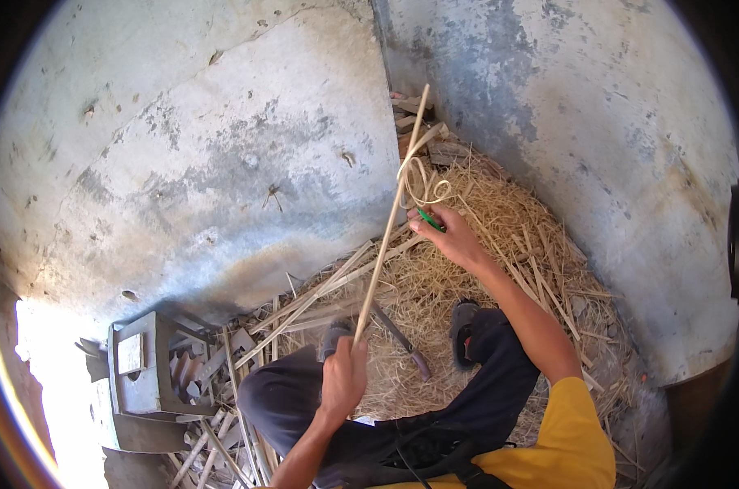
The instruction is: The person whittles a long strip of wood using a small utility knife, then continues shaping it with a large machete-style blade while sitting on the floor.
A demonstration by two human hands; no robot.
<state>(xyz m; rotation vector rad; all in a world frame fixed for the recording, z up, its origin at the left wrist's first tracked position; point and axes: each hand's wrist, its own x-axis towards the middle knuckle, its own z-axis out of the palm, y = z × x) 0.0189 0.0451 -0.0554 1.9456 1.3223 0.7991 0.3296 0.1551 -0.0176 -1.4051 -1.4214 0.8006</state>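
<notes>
A long, pale bamboo strip point(379, 265) slants up and away in front of me. My left hand point(343, 381) is closed round its near end. Farther along, my right hand point(449, 235) is closed on a small green-handled tool point(430, 220), held right beside the strip. The tool's working end is too small and covered to make out. Thin curled shavings point(422, 189) loop from the strip just beyond my right fingers. The strip's far end points toward the corner of the walls.
Straw-like shavings point(500, 204) are heaped on the floor. A big knife point(400, 334) with a wooden handle lies between my feet. Several long strips point(321, 285) lie along the left wall point(247, 147). A grey box-like frame point(145, 367) stands at left among rubble, and the right wall point(614, 163) is close.
</notes>
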